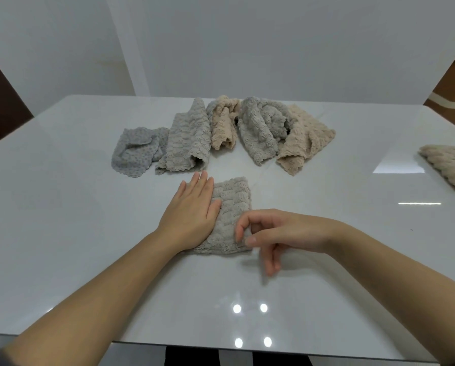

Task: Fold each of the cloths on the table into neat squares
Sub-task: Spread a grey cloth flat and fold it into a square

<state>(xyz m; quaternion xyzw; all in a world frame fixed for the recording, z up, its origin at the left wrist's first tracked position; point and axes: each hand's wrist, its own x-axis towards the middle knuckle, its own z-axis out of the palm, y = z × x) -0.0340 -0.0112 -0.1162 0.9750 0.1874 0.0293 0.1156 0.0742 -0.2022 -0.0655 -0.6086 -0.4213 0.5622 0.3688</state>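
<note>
- The folded cloth (233,207), grey-beige, lies flat on the white bench (62,220), near the middle, in a nearly square shape.
- The left hand (192,210) presses on the 9 o'clock side of this cloth, with fingers straight and together.
- The right hand (276,233) is at the 4 o'clock corner of the cloth; its fingers are loosely curled and blurred, and it holds nothing.
- At 12 o'clock from the folded cloth, five unfolded cloths (260,128) lie crumpled in a row, grey and beige, touching each other.
- At 3 o'clock, well apart, one beige cloth (450,167) lies at the bench edge.
</note>
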